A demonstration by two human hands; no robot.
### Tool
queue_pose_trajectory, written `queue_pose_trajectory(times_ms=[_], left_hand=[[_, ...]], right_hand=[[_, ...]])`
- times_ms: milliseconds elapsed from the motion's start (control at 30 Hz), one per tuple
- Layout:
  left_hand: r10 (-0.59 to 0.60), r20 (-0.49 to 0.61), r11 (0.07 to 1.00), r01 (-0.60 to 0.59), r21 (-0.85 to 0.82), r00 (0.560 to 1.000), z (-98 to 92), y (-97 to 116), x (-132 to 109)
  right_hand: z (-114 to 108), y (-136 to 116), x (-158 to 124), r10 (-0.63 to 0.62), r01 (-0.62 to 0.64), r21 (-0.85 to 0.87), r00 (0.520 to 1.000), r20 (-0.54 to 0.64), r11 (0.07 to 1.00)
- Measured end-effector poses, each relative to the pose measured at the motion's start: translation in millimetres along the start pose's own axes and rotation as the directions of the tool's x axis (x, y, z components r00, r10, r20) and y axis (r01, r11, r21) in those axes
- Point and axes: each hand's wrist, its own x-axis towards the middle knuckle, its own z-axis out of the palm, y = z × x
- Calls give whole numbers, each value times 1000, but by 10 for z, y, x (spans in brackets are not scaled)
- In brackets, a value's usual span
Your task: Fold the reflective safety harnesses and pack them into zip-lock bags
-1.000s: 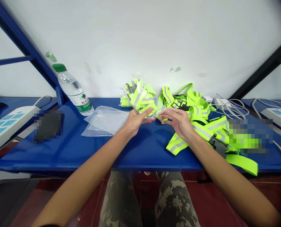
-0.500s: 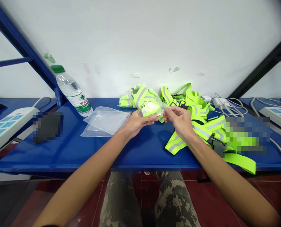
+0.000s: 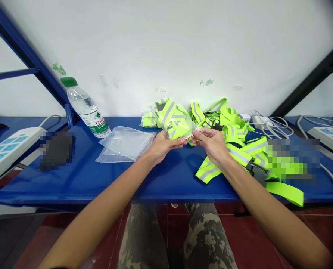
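Now my right hand (image 3: 213, 142) pinches nearer my left hand (image 3: 164, 145) than a second ago; both grip the filled bag (image 3: 174, 120) by its edge, left of the loose strap pile (image 3: 233, 125); probably closing it, can't tell if sealed.

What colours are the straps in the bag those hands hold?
The bagged straps are bright yellow-green with grey stripes, best seen in the head view.
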Motion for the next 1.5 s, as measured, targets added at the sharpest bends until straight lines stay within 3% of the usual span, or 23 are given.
queue_pose_trajectory(times_ms=[200,300,500,667,833,1067,1300,1500], left_hand=[[3,-17,1000,-3,19,1000,31,12,-20],[-3,-19,999,4,32,1000,55,21,-31],[-35,-1,995,35,96,999,33,83,-48],[-78,30,994,76,76,996,-15,131,-47],[-48,27,994,46,96,998,-35,106,-25],[-5,32,989,1,147,999,-51,79,-8],[34,47,982,-42,186,998,-41,81,-7],[6,83,978,-23,206,997,-38,131,-33]], right_hand=[[16,-44,-31,79,-80,14,995,62,997],[19,-34,-27,59,-57,-29,993,100,998],[-2,7,5,-47,50,-73,998,34,996],[-15,-30,-8,-10,10,-24,1000,30,1000],[-15,-40,-27,85,-83,-28,993,87,996],[-13,11,2,15,-7,-75,995,95,997],[6,-8,-33,92,-81,-75,984,154,994],[-6,54,-11,12,4,-106,988,157,994]])
